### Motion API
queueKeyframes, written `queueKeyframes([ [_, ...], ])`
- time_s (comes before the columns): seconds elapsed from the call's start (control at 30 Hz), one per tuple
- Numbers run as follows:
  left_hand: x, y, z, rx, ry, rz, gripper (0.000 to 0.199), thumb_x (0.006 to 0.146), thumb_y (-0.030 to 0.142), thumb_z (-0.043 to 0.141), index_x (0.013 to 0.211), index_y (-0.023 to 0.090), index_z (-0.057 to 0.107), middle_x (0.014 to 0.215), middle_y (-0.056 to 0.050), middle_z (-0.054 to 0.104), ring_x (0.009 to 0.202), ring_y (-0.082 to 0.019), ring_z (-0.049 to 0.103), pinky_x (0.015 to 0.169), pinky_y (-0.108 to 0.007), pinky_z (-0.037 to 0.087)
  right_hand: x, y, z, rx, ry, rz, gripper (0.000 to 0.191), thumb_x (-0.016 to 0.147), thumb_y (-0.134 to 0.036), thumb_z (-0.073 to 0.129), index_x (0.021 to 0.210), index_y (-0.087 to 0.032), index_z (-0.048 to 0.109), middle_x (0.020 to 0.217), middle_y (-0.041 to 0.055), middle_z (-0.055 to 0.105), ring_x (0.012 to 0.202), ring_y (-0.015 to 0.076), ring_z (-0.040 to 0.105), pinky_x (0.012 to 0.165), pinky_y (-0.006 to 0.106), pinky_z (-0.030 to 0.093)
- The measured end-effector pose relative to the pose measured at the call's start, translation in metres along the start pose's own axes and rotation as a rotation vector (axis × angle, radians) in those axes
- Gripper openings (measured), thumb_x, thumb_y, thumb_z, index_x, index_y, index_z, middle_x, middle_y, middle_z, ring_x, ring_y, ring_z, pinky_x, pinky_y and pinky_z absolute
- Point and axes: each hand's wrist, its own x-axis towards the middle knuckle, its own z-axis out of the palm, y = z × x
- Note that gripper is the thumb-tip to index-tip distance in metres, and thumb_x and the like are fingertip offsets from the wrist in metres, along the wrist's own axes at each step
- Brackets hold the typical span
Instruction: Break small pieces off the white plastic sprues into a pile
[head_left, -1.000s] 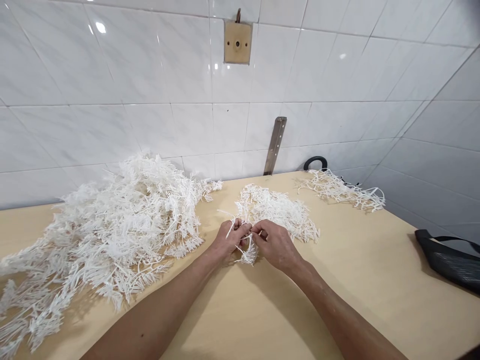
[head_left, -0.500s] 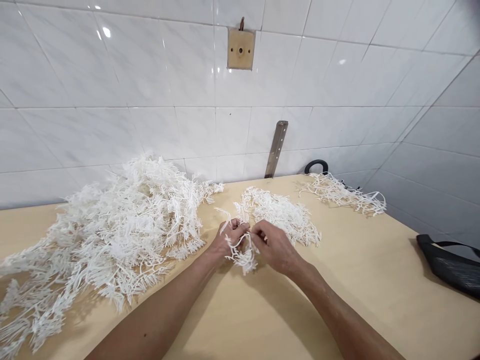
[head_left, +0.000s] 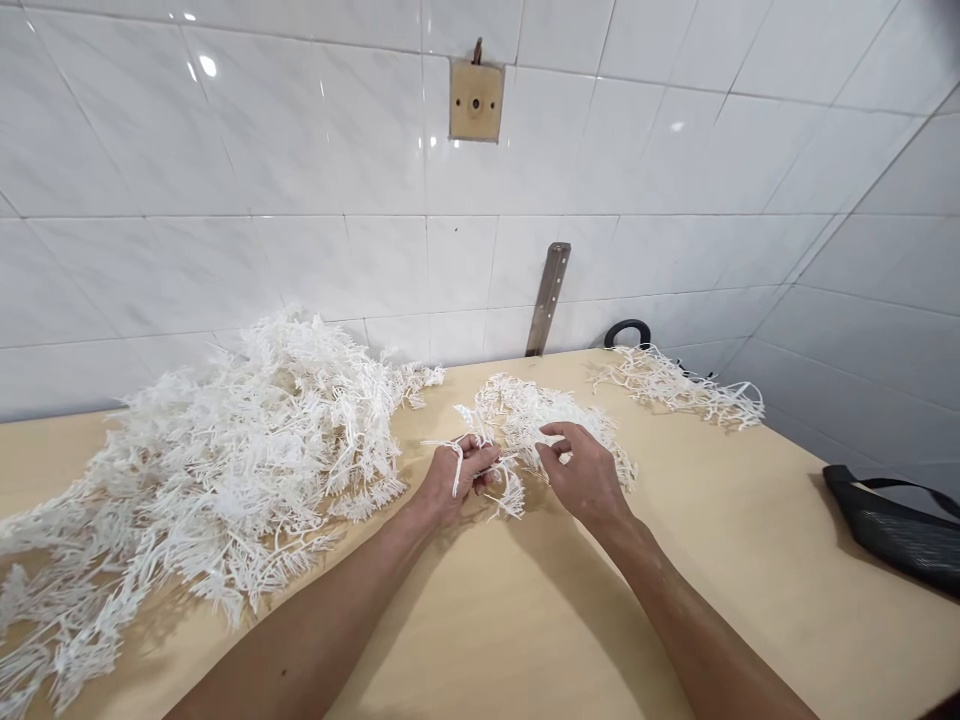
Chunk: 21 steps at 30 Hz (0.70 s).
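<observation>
My left hand is closed on a small white branching sprig, whose strands stick out on both sides of the fingers. To its right, my right hand is raised near the front of a small white pile, thumb and index finger apart, with nothing visible between them. A much larger heap of white feathery sprigs covers the left of the table. Thin bare white stems lie in a loose bunch at the back right.
The wooden table meets a tiled wall. A metal strip leans against the wall behind the small pile. A black ring-shaped handle shows behind the stems. A black strapped item lies at the right edge.
My right hand has moved right, away from my left hand, and its fingers have parted. The sprig in my left hand has shifted, with its lower strands now pointing further right.
</observation>
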Motion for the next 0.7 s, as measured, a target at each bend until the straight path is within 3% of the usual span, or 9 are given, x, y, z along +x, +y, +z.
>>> queueKeyframes([
  [0.13, 0.001, -0.003, 0.0, -0.022, -0.011, -0.052, 0.038, 0.063, 0.04, 0.086, 0.074, 0.016, 0.058, 0.058, 0.004, 0.053, 0.046, -0.007, 0.048, 0.045, -0.02, 0.033, -0.003, -0.011, 0.0, 0.126, -0.11, -0.189, 0.017, 0.088, -0.027, 0.056, 0.101, -0.021, 0.065, 0.104, 0.0073, 0.067, 0.065, 0.0131, 0.06, 0.06, 0.027, 0.05],
  [0.3, 0.001, -0.003, 0.001, -0.064, 0.005, -0.09, 0.039, 0.061, 0.038, 0.087, 0.075, 0.016, 0.057, 0.057, 0.004, 0.053, 0.046, -0.006, 0.048, 0.045, -0.019, 0.034, -0.008, -0.02, 0.004, 0.139, -0.21, -0.226, 0.013, 0.091, -0.025, 0.056, 0.094, -0.021, 0.068, 0.1, 0.0065, 0.068, 0.062, 0.0127, 0.056, 0.063, 0.029, 0.051],
  [0.43, -0.001, -0.001, 0.005, -0.105, 0.044, -0.121, 0.041, 0.057, 0.035, 0.089, 0.074, 0.016, 0.056, 0.052, 0.005, 0.052, 0.043, -0.006, 0.046, 0.045, -0.019, 0.035, -0.011, -0.018, 0.008, 0.123, -0.21, -0.234, 0.013, 0.092, -0.026, 0.056, 0.095, -0.021, 0.068, 0.099, 0.0064, 0.069, 0.061, 0.0129, 0.057, 0.065, 0.031, 0.051],
  [0.7, -0.004, 0.0, 0.009, -0.139, 0.064, -0.113, 0.041, 0.057, 0.032, 0.088, 0.07, 0.016, 0.053, 0.051, 0.006, 0.048, 0.043, -0.005, 0.043, 0.045, -0.019, 0.033, -0.013, -0.022, 0.01, 0.074, -0.169, -0.308, 0.016, 0.096, -0.022, 0.05, 0.09, -0.02, 0.065, 0.091, 0.0066, 0.067, 0.077, 0.0164, 0.063, 0.072, 0.03, 0.051],
])
